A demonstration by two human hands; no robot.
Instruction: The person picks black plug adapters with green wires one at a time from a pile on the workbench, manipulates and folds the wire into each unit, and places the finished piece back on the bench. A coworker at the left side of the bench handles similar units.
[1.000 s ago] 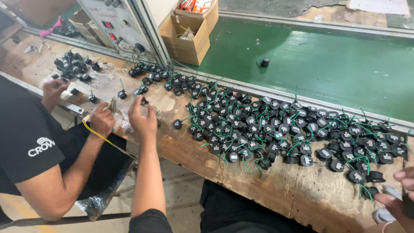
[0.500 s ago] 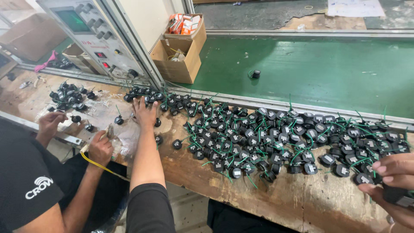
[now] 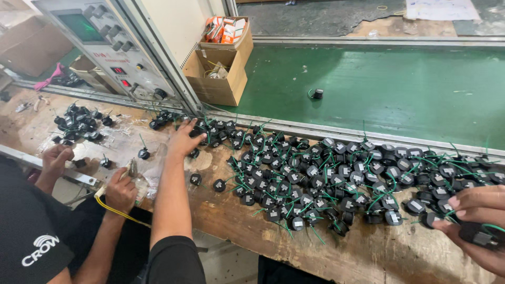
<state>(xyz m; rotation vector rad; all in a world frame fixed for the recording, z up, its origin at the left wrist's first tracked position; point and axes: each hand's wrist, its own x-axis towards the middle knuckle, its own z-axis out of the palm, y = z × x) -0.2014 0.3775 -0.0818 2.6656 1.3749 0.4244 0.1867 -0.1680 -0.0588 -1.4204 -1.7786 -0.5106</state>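
Left hand (image 3: pixel 184 139) stretched out flat, fingers spread, grasping nothing, resting on small black round parts (image 3: pixel 315 179) with green wires at the left end of the pile spread across the worn wooden surface (image 3: pixel 368 252). Right hand (image 3: pixel 476 221) at right edge, fingers curled, grasping one black part (image 3: pixel 481 234). A co-worker's hands (image 3: pixel 121 189) work just beside. Cardboard box (image 3: pixel 218 73) behind.

A single head-worn camera looks steeply down and forward from close above the worn wooden desk (image 3: pixel 336 252), facing across it toward the green floor (image 3: pixel 400 89) beyond, the wearer's arms entering from the lower edge and right corner.
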